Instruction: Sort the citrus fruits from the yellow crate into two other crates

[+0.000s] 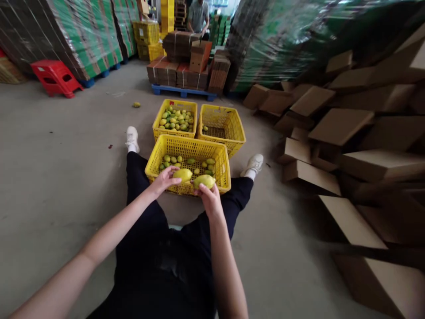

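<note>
Back-left crate [173,133]: well filled with yellow-green fruits [179,118]. Left hand [161,180]: fingers curled round yellow fruit [182,175], above front crate [195,149], near edge; loose fruits [190,161] left inside. Right hand [210,200]: fingers gripping second fruit [204,181], same edge. Back-right crate [221,116]: barely filled, lone fruit [205,128] near left edge.

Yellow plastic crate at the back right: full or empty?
Nearly empty: this crate shows some yellowish oval fruit at its left, with much gridded floor bare.

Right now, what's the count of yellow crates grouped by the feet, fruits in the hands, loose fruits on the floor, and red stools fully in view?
Grouped yellow crates: 3
Held fruits: 2, one in each hand
Loose floor fruits: 1
Red stools: 1
Total: 7
</note>
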The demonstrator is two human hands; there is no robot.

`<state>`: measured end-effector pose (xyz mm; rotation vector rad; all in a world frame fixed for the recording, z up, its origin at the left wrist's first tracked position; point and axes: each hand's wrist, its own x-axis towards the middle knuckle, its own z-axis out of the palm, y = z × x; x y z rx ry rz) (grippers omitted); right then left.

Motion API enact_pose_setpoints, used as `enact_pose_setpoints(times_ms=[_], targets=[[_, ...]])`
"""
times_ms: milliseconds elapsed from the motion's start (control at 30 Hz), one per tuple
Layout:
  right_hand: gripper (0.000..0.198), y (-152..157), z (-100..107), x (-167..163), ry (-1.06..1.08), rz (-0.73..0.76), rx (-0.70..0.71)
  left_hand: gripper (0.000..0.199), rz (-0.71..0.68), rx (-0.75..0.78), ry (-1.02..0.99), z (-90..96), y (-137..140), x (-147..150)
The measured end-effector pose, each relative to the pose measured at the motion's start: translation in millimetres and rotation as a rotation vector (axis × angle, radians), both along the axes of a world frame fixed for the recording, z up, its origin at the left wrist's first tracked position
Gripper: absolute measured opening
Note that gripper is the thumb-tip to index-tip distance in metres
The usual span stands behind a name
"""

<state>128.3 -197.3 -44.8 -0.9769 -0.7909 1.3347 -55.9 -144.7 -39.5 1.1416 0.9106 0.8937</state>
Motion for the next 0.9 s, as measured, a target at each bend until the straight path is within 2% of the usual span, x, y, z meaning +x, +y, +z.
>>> enact_pose_setpoints(times_ms=[100, 200, 300, 433, 533, 633, 767, 900], targets=[[0.040, -28, 18, 0, -0.005, 0.025, 0.047, 0.056, -0.035, 0.064, -0.034, 26.6, -14, -7], [0.041, -37, 39, 3, -0.026, 0.050, 0.094, 0.053, -0.074, 0.119, -0.089, 51.9, -18, -9], [0.040, -27, 62, 5, -0.028, 0.031, 0.128, 0.052, -0.099, 0.122, -0.162, 70.4, -15, -9], [0.034, 6, 89, 7, -0.028, 0.053, 0.120, 0.054, -0.110, 0.094, -0.173, 81.2, 0, -7], [0.032, 34, 96, 13, -0.060, 0.128, 0.104, 0.055, -0.117, 0.091, -0.149, 79.9, 26, -5], [0.042, 63, 91, 23, -0.099, 0.161, 0.105, 0.054, -0.073, 0.108, -0.147, 71.6, 61, -1], [0.054, 99, 70, 34, -0.111, 0.152, 0.109, 0.051, -0.074, 0.115, -0.133, 50.1, 106, 9], [0.050, 122, 42, 43, -0.135, 0.107, 0.074, 0.053, -0.052, 0.009, -0.184, 23.1, 128, 25]])
